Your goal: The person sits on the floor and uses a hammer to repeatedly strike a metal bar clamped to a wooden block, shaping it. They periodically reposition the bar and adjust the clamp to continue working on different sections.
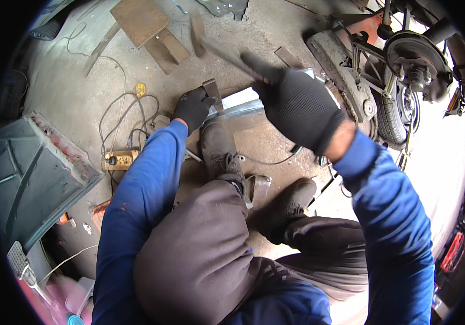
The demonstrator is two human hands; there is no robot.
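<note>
Floor-level metalwork in a workshop, viewed over a seated person in blue sleeves. The right hand (300, 111), in a black ribbed glove, is closed in a fist around the handle of a hammer (233, 60), whose blurred head points up and to the person's left. The left hand (191, 110), likewise gloved, has its fingers bent against an upright flat metal piece (214, 95), pinched at its left edge; the thumb's exact placement cannot be made out. This piece stands at the left end of a pale sheet-metal strip (246, 106), which extends rightward beneath the right hand and is partly hidden by it. The left boot (218, 142) points toward the strip's near edge; whether the two touch cannot be told. The right boot (296, 199) is planted farther back, to the right. Surroundings: to the left, a yellow socket box (121, 160) with looped dark cable and, near the lens edge, a large grey-green panel (43, 168); beyond the hands, a brown metal plate (140, 20); at upper right, a round wheel hub (414, 57) above a tyre (388, 120) on the concrete floor (232, 24).
</note>
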